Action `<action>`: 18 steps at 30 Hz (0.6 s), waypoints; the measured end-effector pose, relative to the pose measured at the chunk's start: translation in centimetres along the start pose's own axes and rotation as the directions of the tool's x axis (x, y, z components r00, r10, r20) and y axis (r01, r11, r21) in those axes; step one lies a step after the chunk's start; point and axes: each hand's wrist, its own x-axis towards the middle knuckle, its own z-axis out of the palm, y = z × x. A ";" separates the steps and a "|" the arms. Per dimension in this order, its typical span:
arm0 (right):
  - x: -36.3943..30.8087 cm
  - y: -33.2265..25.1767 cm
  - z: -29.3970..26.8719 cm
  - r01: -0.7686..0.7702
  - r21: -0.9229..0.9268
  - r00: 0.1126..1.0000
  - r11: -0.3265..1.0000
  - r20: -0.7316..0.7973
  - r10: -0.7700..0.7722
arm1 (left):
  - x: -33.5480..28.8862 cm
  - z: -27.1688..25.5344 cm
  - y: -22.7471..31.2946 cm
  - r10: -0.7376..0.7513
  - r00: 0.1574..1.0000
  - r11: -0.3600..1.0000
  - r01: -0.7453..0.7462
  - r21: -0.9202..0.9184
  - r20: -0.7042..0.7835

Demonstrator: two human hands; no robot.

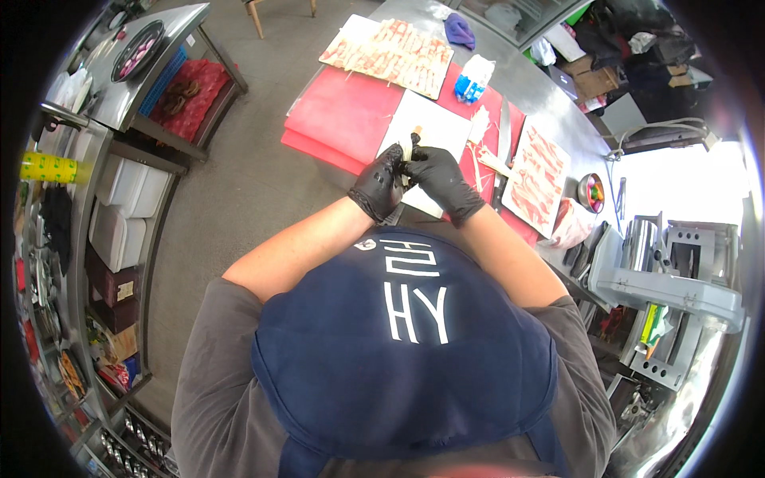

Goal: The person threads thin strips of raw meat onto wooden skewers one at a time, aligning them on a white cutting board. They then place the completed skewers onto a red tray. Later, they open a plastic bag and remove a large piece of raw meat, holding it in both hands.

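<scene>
Both my hands wear black gloves and meet over a white cutting board (430, 119). The fingers of my left hand (378, 183) close around a small bundle of pale stalks (407, 150), apparently enoki mushrooms; its far end looks tan. From the other side my right hand (440, 177) pinches the same bundle, and the fingertips partly hide it. Loose pale stalks (492, 159) lie on the red board to the right, next to a long knife (504, 131). Thin slices of streaky meat (539, 177) cover a white board farther right.
At the far side, a white tray (348, 41) bears rows of meat rolls. Near it are a blue-and-white package (474, 78) and a purple cloth (460, 30). A metal bowl (590, 193) and a grey slicing machine (669, 287) stand at right; a steel shelf (179, 131) stands left.
</scene>
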 end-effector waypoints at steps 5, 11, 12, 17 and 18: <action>1.2 0.0 -0.2 0.037 -0.175 0.996 0.984 -0.075 -0.051 | 0.1 -0.6 0.1 0.053 0.999 0.998 -0.053 0.026 0.002; 3.4 -1.7 -3.7 0.109 -0.576 0.993 0.810 0.097 -0.064 | -0.1 -4.9 4.6 0.292 0.907 0.938 -0.211 0.274 -0.302; 3.7 -1.6 -3.4 0.119 -0.662 0.991 0.740 0.125 -0.047 | -0.4 -5.7 5.5 0.354 0.877 0.902 -0.227 0.368 -0.325; 4.2 1.1 -1.8 0.271 -0.848 0.962 0.455 0.251 -0.106 | -1.8 -6.9 7.1 0.656 0.753 0.462 -0.340 0.819 -0.057; 4.1 1.5 -2.1 0.291 -0.806 0.953 0.515 0.200 -0.227 | -1.9 -6.6 6.8 0.665 0.745 0.314 -0.341 0.886 0.051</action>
